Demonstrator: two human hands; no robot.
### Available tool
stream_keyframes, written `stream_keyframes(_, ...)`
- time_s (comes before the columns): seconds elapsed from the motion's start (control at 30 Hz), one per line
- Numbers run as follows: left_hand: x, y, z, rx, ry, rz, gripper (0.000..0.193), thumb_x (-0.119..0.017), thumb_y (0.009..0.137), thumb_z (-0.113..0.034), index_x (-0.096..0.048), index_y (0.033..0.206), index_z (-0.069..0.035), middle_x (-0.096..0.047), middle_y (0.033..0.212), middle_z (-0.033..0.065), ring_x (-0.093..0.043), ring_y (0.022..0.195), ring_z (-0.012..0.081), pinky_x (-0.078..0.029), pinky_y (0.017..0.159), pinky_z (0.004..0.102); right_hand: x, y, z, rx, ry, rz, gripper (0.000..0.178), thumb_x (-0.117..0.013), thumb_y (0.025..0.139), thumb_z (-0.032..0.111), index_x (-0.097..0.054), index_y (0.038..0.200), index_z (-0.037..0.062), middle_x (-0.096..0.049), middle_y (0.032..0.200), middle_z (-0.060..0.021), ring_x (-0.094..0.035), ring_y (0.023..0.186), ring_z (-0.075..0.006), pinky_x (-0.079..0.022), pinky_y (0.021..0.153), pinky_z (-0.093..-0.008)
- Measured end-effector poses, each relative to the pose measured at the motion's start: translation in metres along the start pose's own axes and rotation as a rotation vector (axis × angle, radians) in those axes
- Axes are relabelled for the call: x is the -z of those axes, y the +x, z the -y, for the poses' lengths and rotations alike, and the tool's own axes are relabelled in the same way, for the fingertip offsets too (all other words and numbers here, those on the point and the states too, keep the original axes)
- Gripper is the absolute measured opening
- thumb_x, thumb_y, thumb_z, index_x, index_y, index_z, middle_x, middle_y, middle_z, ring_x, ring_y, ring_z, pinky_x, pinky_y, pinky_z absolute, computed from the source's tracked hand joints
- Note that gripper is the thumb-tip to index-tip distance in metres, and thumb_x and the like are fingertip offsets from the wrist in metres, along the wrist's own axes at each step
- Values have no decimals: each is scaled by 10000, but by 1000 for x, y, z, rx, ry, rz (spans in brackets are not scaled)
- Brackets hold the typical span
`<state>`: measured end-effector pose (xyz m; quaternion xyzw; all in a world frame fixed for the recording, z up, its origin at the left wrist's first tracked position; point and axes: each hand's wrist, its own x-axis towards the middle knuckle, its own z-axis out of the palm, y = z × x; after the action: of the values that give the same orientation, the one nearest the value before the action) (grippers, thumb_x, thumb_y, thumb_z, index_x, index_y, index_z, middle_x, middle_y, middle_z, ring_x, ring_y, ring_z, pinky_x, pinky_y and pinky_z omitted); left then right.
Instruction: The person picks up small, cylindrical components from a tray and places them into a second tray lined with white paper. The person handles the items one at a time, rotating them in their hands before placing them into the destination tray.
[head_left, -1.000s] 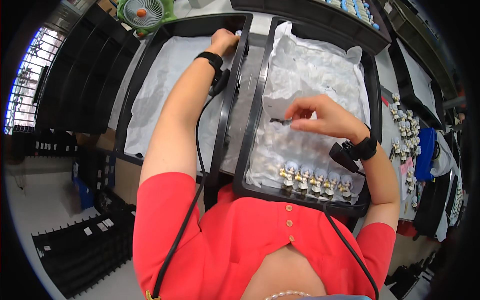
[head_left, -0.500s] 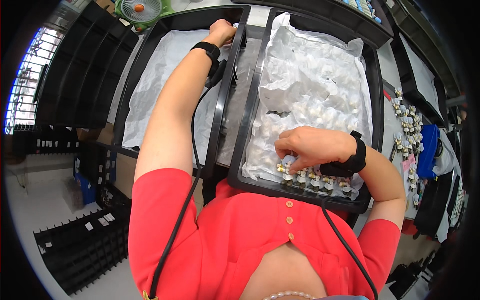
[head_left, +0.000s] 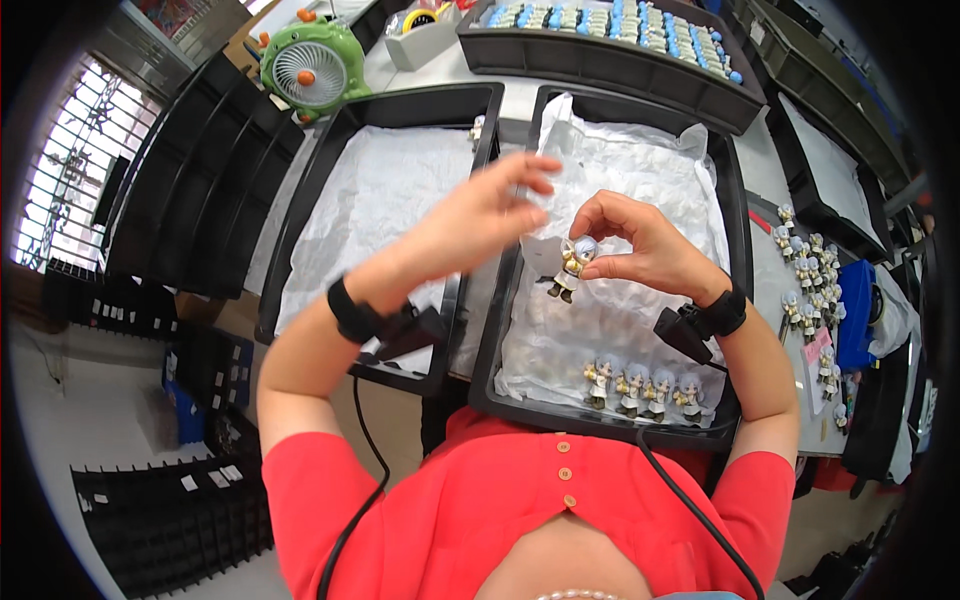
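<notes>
Over black right-hand tray: right hand pinches figurine thumb-to-fingers. Left hand above tray's left rim, blurred, fingers spread, seemingly empty. Step looks like hand-to-hand pass; next calls for left fingers closing on figurine. Tray's front: four figurines. Left of tray: second tray, raised wall possible obstacle.

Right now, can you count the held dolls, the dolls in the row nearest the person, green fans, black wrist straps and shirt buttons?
Doll in the right hand: 1
Row dolls in the right tray: 4
Green fan: 1
Black wrist straps: 2
Shirt buttons: 3
Total: 11
</notes>
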<state>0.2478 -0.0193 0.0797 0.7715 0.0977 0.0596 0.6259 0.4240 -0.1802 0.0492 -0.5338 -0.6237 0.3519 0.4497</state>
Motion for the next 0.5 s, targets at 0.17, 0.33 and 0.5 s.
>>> stream_keyframes(0.17, -36, -15, 3, 77, -143, 49, 622, -588, 866, -23, -277, 1401, -85, -408, 1246, 119, -542, 1039, 162, -476, 826, 281, -1, 2, -3, 91, -32, -77, 331, -754, 714, 44, -582, 996, 39, -581, 1010, -28, -569, 937, -135, -463, 868, -283)
stream_keyframes(0.33, -35, -8, 9, 156, -341, 43, 548, -578, 892, -108, -313, 1369, -59, -497, 1152, 138, -573, 1023, 188, -501, 838, 305, -1, 0, 2, 59, -53, -112, 352, -750, 750, 79, -617, 1071, 26, -628, 942, -36, -607, 881, -119, -489, 836, -278)
stream_keyframes(0.5, -33, -7, 17, 155, -475, 59, 508, -573, 913, -161, -350, 1364, -96, -554, 1150, 90, -571, 1048, 153, -476, 885, 312, -1, 1, -10, -48, 233, -120, 362, -713, 790, 64, -599, 1130, 16, -634, 1009, -29, -599, 931, -107, -492, 839, -262)
